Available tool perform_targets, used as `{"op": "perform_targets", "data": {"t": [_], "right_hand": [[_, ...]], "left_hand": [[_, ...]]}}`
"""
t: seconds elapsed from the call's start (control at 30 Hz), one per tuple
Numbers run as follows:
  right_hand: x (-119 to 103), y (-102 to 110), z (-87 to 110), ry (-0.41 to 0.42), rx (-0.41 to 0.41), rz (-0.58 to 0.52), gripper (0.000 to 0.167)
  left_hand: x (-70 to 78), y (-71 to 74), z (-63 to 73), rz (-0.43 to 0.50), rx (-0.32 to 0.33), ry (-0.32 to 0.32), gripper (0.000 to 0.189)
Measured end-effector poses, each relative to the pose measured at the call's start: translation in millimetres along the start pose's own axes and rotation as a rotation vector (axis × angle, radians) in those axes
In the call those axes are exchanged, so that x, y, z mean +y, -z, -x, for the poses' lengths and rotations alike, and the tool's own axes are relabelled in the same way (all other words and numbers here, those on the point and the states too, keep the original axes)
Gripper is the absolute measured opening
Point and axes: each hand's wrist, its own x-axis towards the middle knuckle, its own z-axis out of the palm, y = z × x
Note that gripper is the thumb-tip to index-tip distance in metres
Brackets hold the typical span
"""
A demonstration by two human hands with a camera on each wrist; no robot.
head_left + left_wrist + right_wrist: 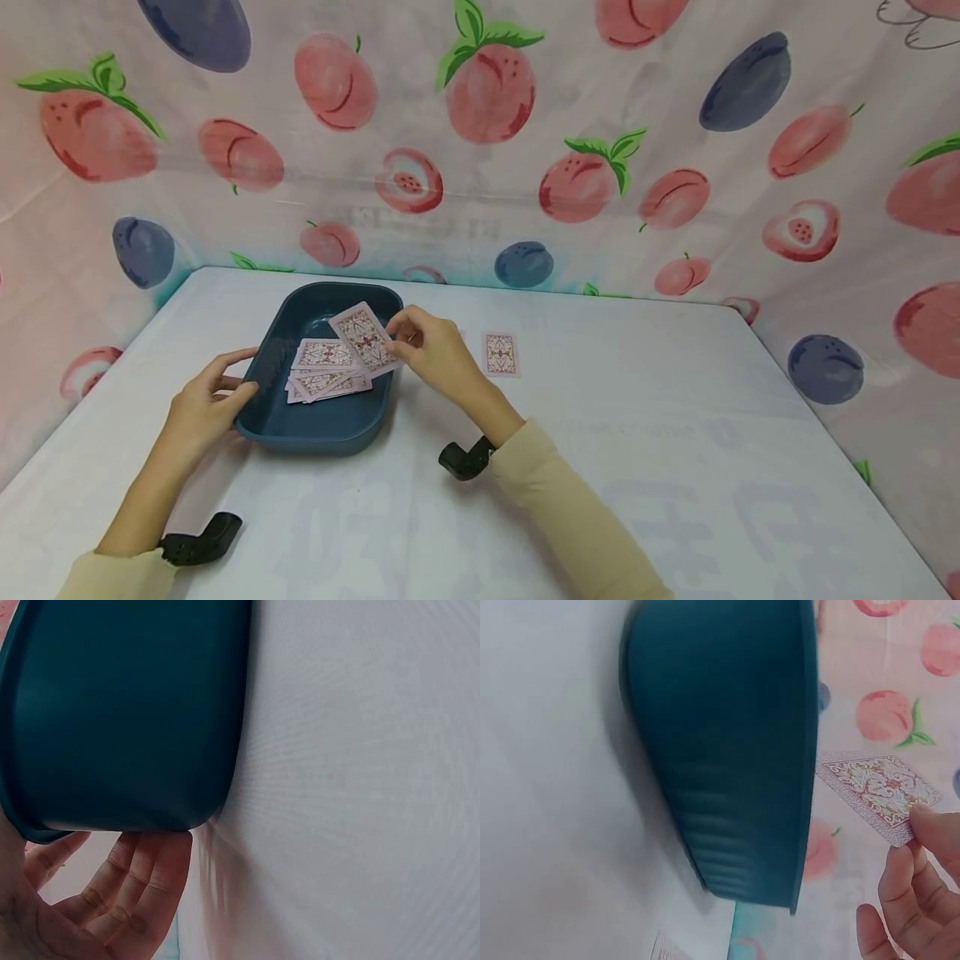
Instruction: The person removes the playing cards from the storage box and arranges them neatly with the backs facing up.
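Observation:
In the head view, my left hand holds the left side of a dark blue plastic basin, thumb at the rim. The left wrist view shows its fingertips against the basin's outer wall. Pinched between the thumb and fingers of my right hand is a playing card, patterned back showing, tilted over the basin's right side. The right wrist view has this card higher than the rim. Several playing cards lie overlapping inside the basin, backs up.
Right of the basin, a playing card lies back up on the white-covered table. A sliver of another card peeks out beside the right hand. Fruit-printed cloth rises behind the table. Black wrist cameras sit on both wrists.

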Motion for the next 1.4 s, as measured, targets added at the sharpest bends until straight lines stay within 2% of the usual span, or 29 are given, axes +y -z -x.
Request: {"op": "perform_targets", "data": {"t": [0.43,1.13,1.4], "right_hand": [[24,31,16.5,-0.071,0.164,-0.064,0.015],[64,62,32.8,-0.232,0.273,-0.116,0.016],[76,75,34.8,-0.298,0.314,-0.092,0.017]], "left_hand": [[0.1,-0.5,0.0,-0.005,0.016,-0.01,0.049],[1.1,-1.3,0.1,-0.01,0.007,-0.005,0.05],[0.1,-0.8,0.5,-0.004,0.01,-0.002,0.05]]}}
